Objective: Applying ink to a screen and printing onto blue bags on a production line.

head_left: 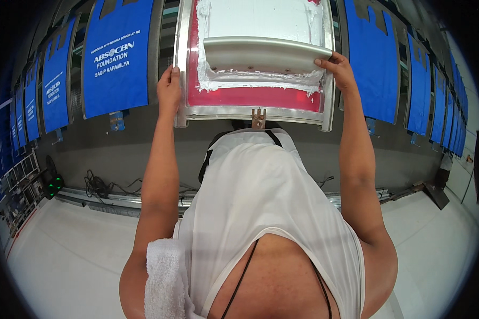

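In front of me lies a screen printing frame (pixel 255 111) with pale metal rails and a pinkish-red mesh border. Thick white ink (pixel 261 18) covers the middle of its mesh. A wide metal squeegee (pixel 266 49) rests across the near part of the ink, smeared white along its lower edge. My left hand (pixel 169 87) is closed on the frame's left rail. At the squeegee's right end, my right hand (pixel 338 69) is closed, its thumb on the metal and its other fingers beside the frame's right rail. Those fingers are partly hidden.
Blue fabric pieces with cut-out tops, such as the left one (pixel 117 80) and the right one (pixel 372 69), hang over boards in rows on both sides. A metal bracket (pixel 258 118) sits at the frame's near edge. Dark cables (pixel 98 186) lie beside metal rails below.
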`<state>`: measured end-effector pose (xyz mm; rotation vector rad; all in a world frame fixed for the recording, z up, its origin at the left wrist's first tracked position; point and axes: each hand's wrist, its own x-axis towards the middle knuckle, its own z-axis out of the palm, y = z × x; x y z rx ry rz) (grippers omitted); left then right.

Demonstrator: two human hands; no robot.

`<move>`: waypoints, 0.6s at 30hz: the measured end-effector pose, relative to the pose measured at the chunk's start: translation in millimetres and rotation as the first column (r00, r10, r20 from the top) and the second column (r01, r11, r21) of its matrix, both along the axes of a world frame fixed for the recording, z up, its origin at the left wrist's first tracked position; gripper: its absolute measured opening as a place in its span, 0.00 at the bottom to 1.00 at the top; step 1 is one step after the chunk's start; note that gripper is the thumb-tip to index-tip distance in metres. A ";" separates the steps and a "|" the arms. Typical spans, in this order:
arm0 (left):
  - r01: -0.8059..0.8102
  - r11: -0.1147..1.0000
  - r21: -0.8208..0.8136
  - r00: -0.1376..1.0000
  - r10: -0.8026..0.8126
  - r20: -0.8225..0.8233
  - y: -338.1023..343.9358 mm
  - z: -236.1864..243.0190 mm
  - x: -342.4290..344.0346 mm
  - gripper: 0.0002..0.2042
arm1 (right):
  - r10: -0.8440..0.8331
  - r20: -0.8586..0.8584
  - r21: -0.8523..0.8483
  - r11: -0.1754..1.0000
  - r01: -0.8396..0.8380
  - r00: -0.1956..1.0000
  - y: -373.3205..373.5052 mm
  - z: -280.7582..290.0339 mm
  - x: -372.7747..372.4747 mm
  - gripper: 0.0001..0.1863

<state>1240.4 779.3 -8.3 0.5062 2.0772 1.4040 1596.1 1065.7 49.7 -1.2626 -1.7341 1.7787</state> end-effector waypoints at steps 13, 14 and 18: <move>0.658 0.628 -0.416 0.299 -0.725 -0.620 42.0 129.8 57.6 0.21 | 0.219 0.770 0.442 0.496 -0.748 0.600 -82.6 74.7 -20.5 0.22; 0.653 0.632 -0.418 0.304 -0.724 -0.620 50.0 130.3 55.9 0.21 | 0.270 0.795 0.335 0.551 -0.765 0.543 -85.3 69.3 -23.7 0.20; 0.606 0.479 -0.635 0.239 -0.871 -0.429 101.5 143.9 38.4 0.10 | 0.267 0.743 0.366 0.606 -0.707 0.613 -43.9 72.8 -30.9 0.18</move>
